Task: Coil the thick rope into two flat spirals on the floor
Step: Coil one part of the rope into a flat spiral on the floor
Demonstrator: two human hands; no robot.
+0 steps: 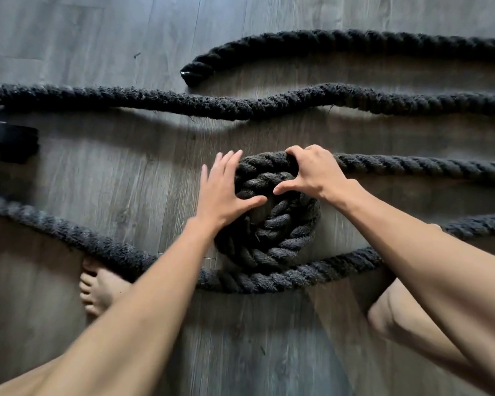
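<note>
A thick dark twisted rope (240, 105) snakes across the grey wood floor in several long runs. In the middle, part of it is wound into a small tight spiral (280, 230). My left hand (222, 190) lies flat with fingers spread on the spiral's left side, thumb reaching toward its centre. My right hand (315, 172) grips the top turn of the spiral, fingers curled over the rope where it leads off to the right. One taped rope end (190, 74) lies free at the back.
My bare left foot (97, 290) stands on the floor beside a rope run at the lower left. My right leg (406, 315) is at the lower right. A black object (9, 142) juts in from the left edge.
</note>
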